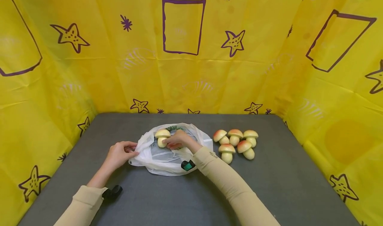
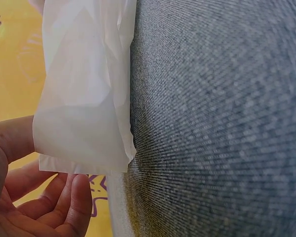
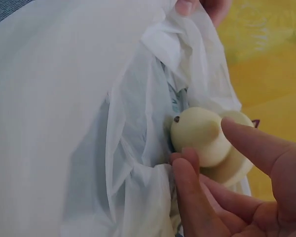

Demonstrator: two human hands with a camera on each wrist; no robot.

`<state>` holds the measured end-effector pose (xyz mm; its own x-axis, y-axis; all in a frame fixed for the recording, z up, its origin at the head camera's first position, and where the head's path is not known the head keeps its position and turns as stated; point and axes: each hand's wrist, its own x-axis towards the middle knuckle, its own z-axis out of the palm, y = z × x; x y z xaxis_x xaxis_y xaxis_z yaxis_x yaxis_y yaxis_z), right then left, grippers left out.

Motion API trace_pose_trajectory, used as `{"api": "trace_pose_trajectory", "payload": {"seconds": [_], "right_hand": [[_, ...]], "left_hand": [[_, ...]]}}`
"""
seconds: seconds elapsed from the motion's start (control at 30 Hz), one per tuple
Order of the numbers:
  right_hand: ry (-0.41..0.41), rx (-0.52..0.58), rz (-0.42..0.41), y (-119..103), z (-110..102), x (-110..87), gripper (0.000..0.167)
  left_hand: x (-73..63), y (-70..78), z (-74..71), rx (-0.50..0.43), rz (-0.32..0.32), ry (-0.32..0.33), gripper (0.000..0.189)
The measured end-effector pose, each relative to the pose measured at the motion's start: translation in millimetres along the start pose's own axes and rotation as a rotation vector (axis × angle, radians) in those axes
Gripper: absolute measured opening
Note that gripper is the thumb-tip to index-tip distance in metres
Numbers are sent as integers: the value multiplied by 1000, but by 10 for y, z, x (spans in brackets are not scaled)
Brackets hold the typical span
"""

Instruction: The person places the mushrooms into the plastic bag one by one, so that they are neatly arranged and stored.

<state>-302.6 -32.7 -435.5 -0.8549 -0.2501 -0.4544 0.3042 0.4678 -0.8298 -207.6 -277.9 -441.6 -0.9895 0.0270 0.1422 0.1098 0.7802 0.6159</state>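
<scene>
A white plastic bag [image 1: 143, 153] lies on the grey table with its mouth spread open. My left hand [image 1: 118, 155] pinches the bag's left rim; in the left wrist view, the thumb side of that hand [image 2: 49, 202] is partly covered by the white plastic. Over the bag's mouth, my right hand [image 1: 182, 138] holds a toy mushroom [image 1: 162, 134] between thumb and fingertips. In the right wrist view, the pale stem of this mushroom [image 3: 195, 133] points toward the bag's opening, its cap facing away. Green print shows on the bag's far inner side.
Several toy mushrooms [image 1: 226, 149] with reddish-cream caps stand or lean in a cluster just right of the bag, near my right forearm. A yellow patterned cloth [image 1: 185, 73] rises behind the grey table [image 1: 167, 199] and along both sides.
</scene>
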Motion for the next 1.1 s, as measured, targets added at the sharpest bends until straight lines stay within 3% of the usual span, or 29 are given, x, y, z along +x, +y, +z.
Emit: {"api": "trace_pose_trajectory", "payload": {"seconds": [0.33, 0.67, 1.1], "right_hand": [[31, -153, -85, -20, -178, -188, 34], [-65, -139, -195, -56, -373, -472, 43], [-63, -91, -327, -46, -664, -845, 38]], "left_hand": [[4, 1, 0, 7, -2, -3, 36], [-24, -7, -6, 4, -9, 4, 36], [-17, -1, -8, 2, -8, -1, 35]]}}
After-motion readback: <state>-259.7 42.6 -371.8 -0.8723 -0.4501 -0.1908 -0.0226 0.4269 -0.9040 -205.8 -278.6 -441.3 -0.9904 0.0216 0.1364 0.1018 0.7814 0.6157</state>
